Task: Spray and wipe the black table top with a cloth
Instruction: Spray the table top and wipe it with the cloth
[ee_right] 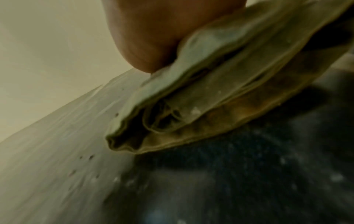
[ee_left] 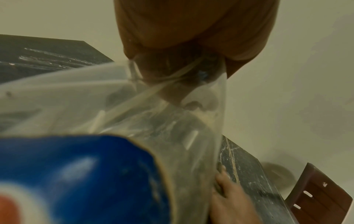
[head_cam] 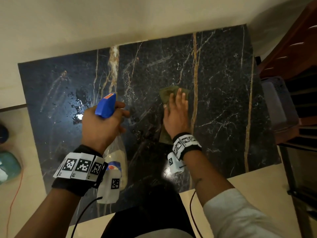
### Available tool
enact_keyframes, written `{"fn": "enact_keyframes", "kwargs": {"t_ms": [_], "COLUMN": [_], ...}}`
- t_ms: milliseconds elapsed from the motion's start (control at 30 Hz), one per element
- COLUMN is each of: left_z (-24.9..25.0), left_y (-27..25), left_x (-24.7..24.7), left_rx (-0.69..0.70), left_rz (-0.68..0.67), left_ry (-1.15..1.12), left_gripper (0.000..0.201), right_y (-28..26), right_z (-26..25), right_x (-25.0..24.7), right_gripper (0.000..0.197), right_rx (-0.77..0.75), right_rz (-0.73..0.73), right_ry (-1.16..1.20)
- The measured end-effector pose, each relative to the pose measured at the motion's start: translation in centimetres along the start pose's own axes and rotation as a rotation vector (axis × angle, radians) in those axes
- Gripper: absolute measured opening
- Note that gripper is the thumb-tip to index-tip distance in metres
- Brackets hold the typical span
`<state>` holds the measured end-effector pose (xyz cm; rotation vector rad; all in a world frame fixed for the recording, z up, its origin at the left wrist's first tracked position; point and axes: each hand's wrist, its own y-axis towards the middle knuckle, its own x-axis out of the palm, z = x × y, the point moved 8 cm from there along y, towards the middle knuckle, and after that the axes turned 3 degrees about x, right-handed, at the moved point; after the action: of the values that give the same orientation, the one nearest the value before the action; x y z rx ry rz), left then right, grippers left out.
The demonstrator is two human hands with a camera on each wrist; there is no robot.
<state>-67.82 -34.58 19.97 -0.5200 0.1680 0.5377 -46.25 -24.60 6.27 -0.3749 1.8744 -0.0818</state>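
Note:
The black marble table top point(head_cam: 223, 103) with gold and white veins fills the head view. My left hand point(head_cam: 104, 122) grips a clear spray bottle point(head_cam: 118, 157) by its neck, fingers curled round the blue trigger head point(head_cam: 105, 106), above the table's left half. In the left wrist view the bottle point(ee_left: 134, 115) with its blue label fills the frame. My right hand point(head_cam: 176, 110) lies flat with straight fingers on an olive green cloth point(head_cam: 171, 92) and presses it onto the middle of the table. The right wrist view shows the folded cloth point(ee_right: 191, 103) under my palm.
Wet droplets and a bright glare point(head_cam: 78, 107) sit on the table's left part. A cream wall point(head_cam: 120, 18) borders the far edge. A dark wooden chair point(head_cam: 291, 54) and a grey basket point(head_cam: 276, 103) stand at the right. A teal object point(head_cam: 8, 164) lies on the floor at the left.

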Motion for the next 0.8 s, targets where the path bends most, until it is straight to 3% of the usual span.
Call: {"fn": "enact_keyframes", "kwargs": {"t_ms": [100, 167, 233, 367, 433, 500, 600, 667, 733, 800], "left_z": [-0.3, -0.4, -0.4, -0.5, -0.5, -0.5, -0.5, -0.6, -0.4, -0.3], "left_y": [0.1, 0.1, 0.2, 0.5, 0.6, 0.7, 1.1, 1.3, 1.6, 1.8], "left_x": [0.1, 0.2, 0.3, -0.1, -0.3, -0.4, 0.0, 0.2, 0.3, 0.5], "left_rx": [-0.021, -0.033, -0.041, -0.055, -0.05, -0.057, -0.077, -0.071, -0.06, -0.052], "left_rz": [0.021, 0.023, 0.02, 0.044, 0.053, 0.067, 0.077, 0.072, 0.068, 0.06], "left_ry": [0.001, 0.001, 0.005, -0.004, -0.008, -0.022, -0.024, -0.016, -0.001, 0.008], "left_gripper": [0.016, 0.012, 0.011, 0.013, 0.015, 0.016, 0.012, 0.012, 0.012, 0.012], "right_y": [-1.8, -1.8, -0.5, 3.1, 3.5, 3.0, 1.3, 1.3, 2.9, 4.8], "right_z": [-4.3, -4.6, -3.3, 1.3, 1.1, -1.1, -5.0, -5.2, -3.1, 0.7], "right_x": [2.0, 2.3, 1.5, -1.0, -0.9, -0.2, 1.6, 1.6, 0.5, -1.2], "right_gripper": [0.053, 0.053, 0.052, 0.052, 0.053, 0.052, 0.052, 0.053, 0.053, 0.053], "right_rx": [-0.3, -0.387, -0.352, -0.006, 0.075, 0.006, -0.339, -0.49, -0.437, -0.183], "right_rz": [-0.133, -0.167, -0.126, 0.027, 0.051, 0.023, -0.116, -0.155, -0.111, -0.019], "right_ry": [-0.026, -0.067, -0.072, -0.03, 0.002, 0.024, -0.032, -0.088, -0.096, -0.076]}}
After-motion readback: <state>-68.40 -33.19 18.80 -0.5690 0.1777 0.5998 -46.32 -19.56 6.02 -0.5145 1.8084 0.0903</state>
